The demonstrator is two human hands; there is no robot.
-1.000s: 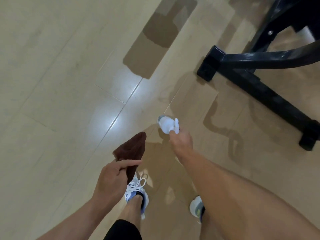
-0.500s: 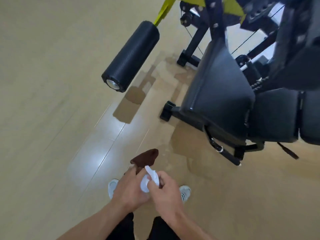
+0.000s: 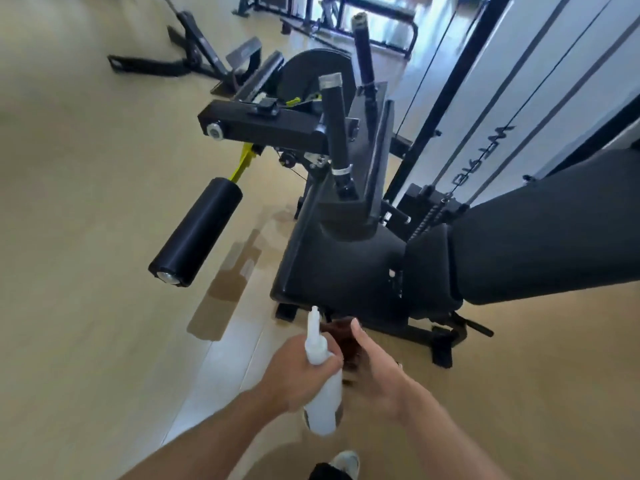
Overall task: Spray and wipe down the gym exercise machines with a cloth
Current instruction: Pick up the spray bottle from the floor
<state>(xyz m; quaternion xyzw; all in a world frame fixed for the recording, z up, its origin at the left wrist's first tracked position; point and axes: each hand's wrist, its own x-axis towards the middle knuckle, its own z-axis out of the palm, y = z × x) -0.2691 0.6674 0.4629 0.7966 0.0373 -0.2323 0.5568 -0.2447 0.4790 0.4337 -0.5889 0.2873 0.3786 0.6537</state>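
My left hand (image 3: 294, 372) grips the white spray bottle (image 3: 320, 382) around its neck, and my right hand (image 3: 375, 368) pinches the brown cloth (image 3: 341, 332) just before the black machine seat (image 3: 346, 265).

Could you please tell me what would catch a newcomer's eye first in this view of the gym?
The black exercise machine fills the centre, its padded roller jutting out to the left on a yellow arm. At the bottom, the left hand grips a white spray bottle, and the right hand holds a dark brown cloth beside it.
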